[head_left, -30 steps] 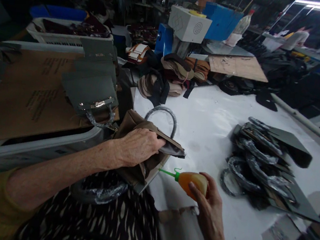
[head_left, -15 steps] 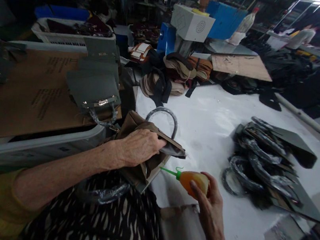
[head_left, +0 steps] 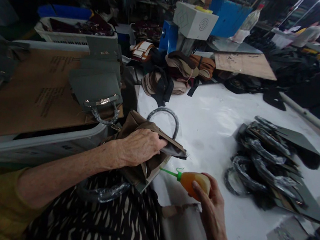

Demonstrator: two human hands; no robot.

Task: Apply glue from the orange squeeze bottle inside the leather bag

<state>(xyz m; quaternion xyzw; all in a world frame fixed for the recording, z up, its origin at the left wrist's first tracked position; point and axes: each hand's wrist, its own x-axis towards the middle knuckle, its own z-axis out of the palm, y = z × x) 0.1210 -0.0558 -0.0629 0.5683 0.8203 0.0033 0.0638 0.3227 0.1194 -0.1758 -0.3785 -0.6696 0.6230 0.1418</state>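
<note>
At centre left of the frame, the left hand (head_left: pixel 141 146) is clamped on the brown bag (head_left: pixel 153 163), its fingers gripping the upper edge so that the mouth gapes towards the right. The bag sits at the lower centre, between the person's lap and the near edge of the desk (head_left: pixel 215 132), one wrapped handle (head_left: pixel 166 109) standing up behind it. A firm, still grip there seems the main thing, since the soft lining could fold across the opening. Just to the right, the green nozzle (head_left: pixel 171 173) points left at the bag's lower edge; whether its tip touches cannot be told. The right hand (head_left: pixel 214 196) is wrapped around the orange squeeze bottle (head_left: pixel 194 183). A light, even squeeze and a low nozzle would probably serve best; pressing hard could let the contents run onto the outer face.

As for writing, the cardboard (head_left: pixel 26 92) at far left bears two blocks of dark print, too blurred to read. The white box (head_left: pixel 195 21) at upper centre shows a diamond pattern and a round grille, but no legible brand. No label can be made out on the squeeze bottle, nor on the stacked bags (head_left: pixel 265 160) at right.
</note>
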